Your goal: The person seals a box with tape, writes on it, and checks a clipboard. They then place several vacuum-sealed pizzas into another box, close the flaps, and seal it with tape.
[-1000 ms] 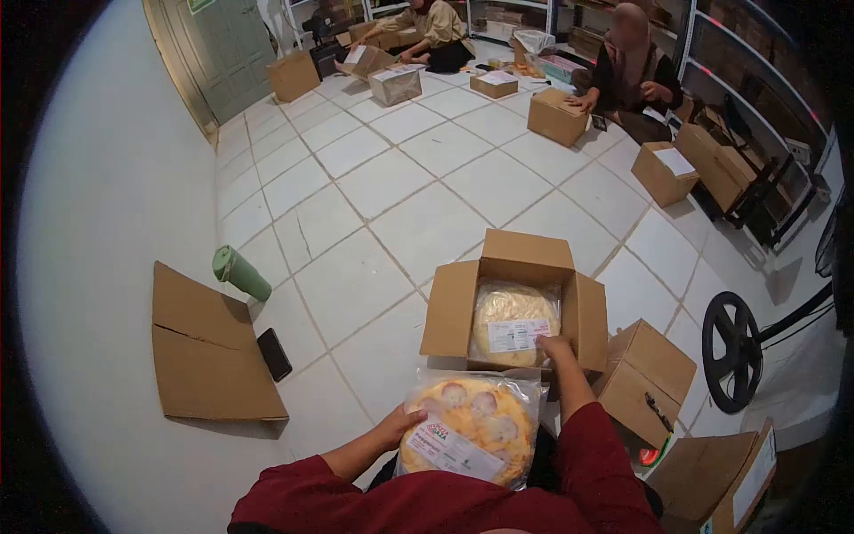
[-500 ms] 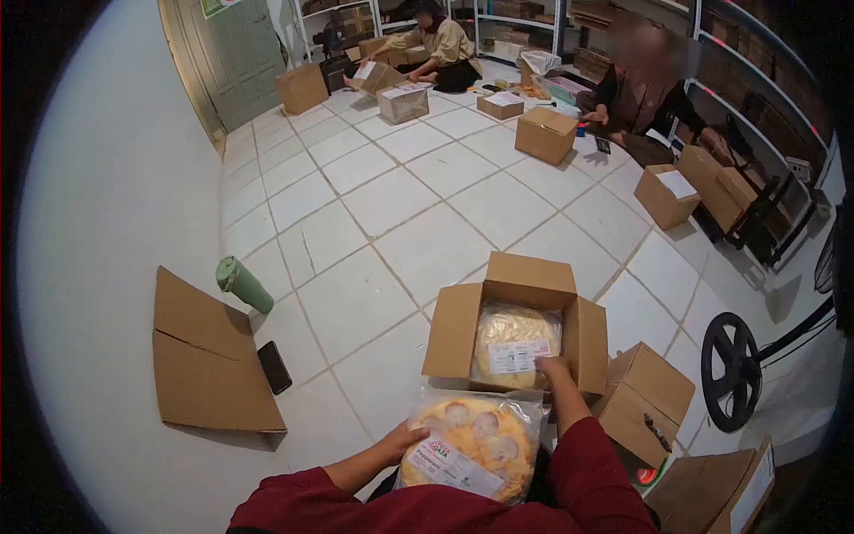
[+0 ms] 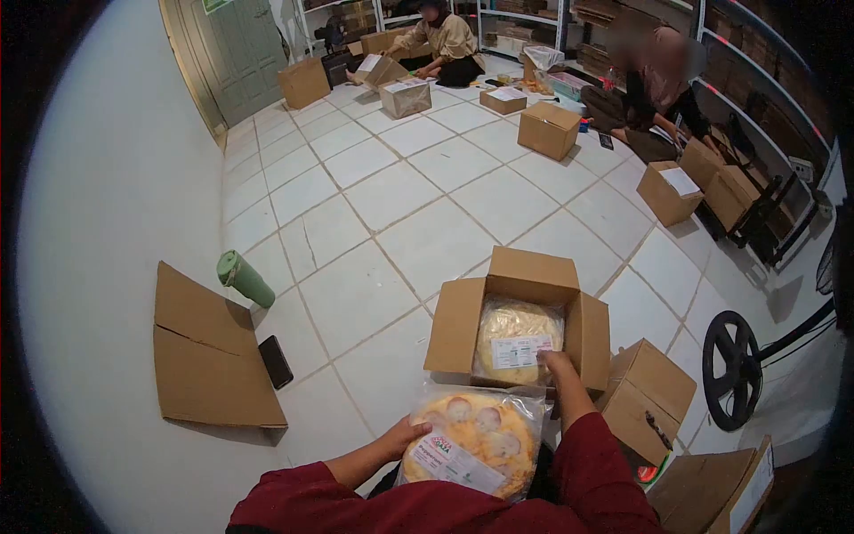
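My left hand (image 3: 400,438) grips the left edge of a bagged pizza (image 3: 480,440) with a "Pepperoni" label, thumb on top. This pizza lies tilted in front of my body, below the open cardboard box (image 3: 456,325). Inside the box is another bagged pizza (image 3: 516,327) with a white label (image 3: 521,351). My right hand (image 3: 559,363) reaches into the box and holds that pizza at its lower right edge. Its thumb is by the label, and the other fingers are mostly hidden.
A folded cardboard piece (image 3: 209,356), a phone (image 3: 276,361) and a green tumbler (image 3: 245,279) lie at left. Right are a closed box (image 3: 648,396), a marker (image 3: 658,430) and a fan base (image 3: 732,371). Two people (image 3: 440,44) sit farther back among several boxes (image 3: 549,131).
My hands and both pizzas stay nearly still. The view tips slightly. At the back right, the seated person's hand has moved down and toward the boxes.
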`<action>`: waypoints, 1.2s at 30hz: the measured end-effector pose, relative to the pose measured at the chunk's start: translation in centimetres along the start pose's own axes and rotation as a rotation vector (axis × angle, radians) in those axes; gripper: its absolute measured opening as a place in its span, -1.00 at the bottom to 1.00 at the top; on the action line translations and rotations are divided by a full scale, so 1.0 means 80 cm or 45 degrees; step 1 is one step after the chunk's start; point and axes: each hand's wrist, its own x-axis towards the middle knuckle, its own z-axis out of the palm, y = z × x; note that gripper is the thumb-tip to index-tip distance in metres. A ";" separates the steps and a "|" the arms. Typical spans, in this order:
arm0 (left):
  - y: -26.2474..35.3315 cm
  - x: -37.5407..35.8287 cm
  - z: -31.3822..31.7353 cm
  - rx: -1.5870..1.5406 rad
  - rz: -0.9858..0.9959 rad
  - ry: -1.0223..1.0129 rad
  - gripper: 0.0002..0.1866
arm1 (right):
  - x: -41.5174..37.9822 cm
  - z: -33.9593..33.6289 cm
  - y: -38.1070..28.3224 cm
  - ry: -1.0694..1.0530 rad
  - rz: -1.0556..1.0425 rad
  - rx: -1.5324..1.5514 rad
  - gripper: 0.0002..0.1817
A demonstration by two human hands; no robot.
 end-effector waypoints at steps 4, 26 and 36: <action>0.004 -0.001 0.003 -0.038 0.001 -0.071 -0.44 | -0.012 -0.005 -0.005 -0.255 0.049 0.229 -0.49; -0.002 0.006 0.001 0.046 0.044 -0.042 -0.29 | -0.050 -0.021 -0.024 -0.194 -0.399 0.654 -0.32; -0.014 0.010 -0.011 -0.065 0.018 -0.070 -0.46 | -0.045 -0.030 -0.031 -0.484 0.014 0.756 -0.37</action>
